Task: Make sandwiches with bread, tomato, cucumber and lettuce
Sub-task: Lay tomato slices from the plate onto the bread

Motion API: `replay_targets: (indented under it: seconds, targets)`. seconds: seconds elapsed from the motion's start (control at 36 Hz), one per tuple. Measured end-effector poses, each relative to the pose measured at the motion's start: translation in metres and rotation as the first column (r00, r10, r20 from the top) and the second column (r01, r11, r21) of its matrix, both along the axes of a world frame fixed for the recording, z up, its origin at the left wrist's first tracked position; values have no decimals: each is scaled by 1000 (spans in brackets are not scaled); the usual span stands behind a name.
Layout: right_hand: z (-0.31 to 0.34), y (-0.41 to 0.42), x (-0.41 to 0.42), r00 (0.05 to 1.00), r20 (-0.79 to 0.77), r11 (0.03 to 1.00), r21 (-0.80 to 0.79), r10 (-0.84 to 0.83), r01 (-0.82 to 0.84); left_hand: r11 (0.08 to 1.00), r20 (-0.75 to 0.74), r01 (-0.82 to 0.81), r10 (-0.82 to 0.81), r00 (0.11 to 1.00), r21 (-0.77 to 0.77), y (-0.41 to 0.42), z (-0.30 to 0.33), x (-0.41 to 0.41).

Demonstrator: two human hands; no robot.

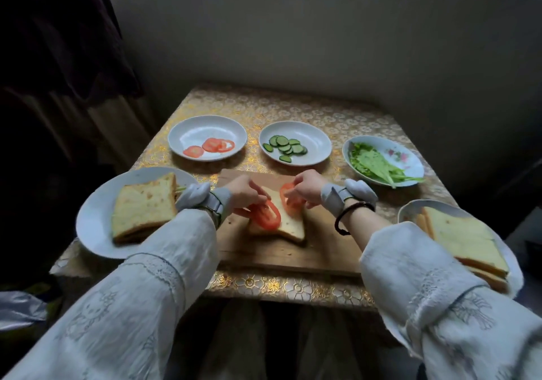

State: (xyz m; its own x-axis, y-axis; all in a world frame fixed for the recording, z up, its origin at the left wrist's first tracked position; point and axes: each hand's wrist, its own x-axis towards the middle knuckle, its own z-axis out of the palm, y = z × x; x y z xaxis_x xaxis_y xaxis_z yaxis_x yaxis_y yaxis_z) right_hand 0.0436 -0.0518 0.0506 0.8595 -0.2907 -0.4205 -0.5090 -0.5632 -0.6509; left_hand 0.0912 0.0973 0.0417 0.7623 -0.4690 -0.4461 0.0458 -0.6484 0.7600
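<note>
Left hand point(245, 195): pinching a red tomato ring point(265, 214) over the pale square bread slice point(289, 218)
Right hand point(305, 189): pinching a second red tomato slice point(289, 196)

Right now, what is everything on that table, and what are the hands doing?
cutting board: one, wooden, table centre
bread slice: one, pale, on the board
tomato slices: two, red, at the bread, one in each grip
tomato plate: one, white, far left, three slices
cucumber plate: one, white, far middle
lettuce plate: one, flowered, far right
bread plates: two, white, near left and near right
left hand: pinches a tomato slice
right hand: pinches the other
</note>
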Motion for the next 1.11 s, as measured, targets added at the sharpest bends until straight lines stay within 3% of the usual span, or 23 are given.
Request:
replay_targets:
  seconds: [0.08,0.14,0.17,0.28,0.39,0.58,0.69,0.83,0.92,1.11]
  targets:
    - [-2,-1,2,988,51,953,275,-148,128,999,41,-28,29,999,-30,-1,1,0]
    - [-4,-2,3,980,42,923,346,-196,170,999,103,-24,29,994,-46,-2,2,2]
    - [-5,-2,3,981,31,930,323,-193,173,999,136,-19,26,990,-50,-2,2,3]
    - [-11,-3,0,994,33,995,-6,-103,103,999,201,-3,12,979,-44,-4,2,3]
    - [-10,-2,0,997,1,989,-127,-77,77,997,275,69,-71,959,20,-5,0,-1]
    - [-10,-5,-4,996,-88,972,-234,-25,4,945,310,232,-297,903,230,-4,3,-9]
    - [-12,-4,-7,997,-74,945,-327,-10,-15,941,315,232,-304,899,247,-7,-1,-11]
    - [-12,-4,-9,997,77,908,-419,11,23,931,343,227,-321,883,287,-9,-4,-6]
    - [-13,-6,-6,997,22,899,-436,71,-54,913,357,231,-351,866,336,-11,-3,1]
    - [-6,-29,27,998,56,896,-443,24,3,887,347,240,-386,855,394,-27,13,36]
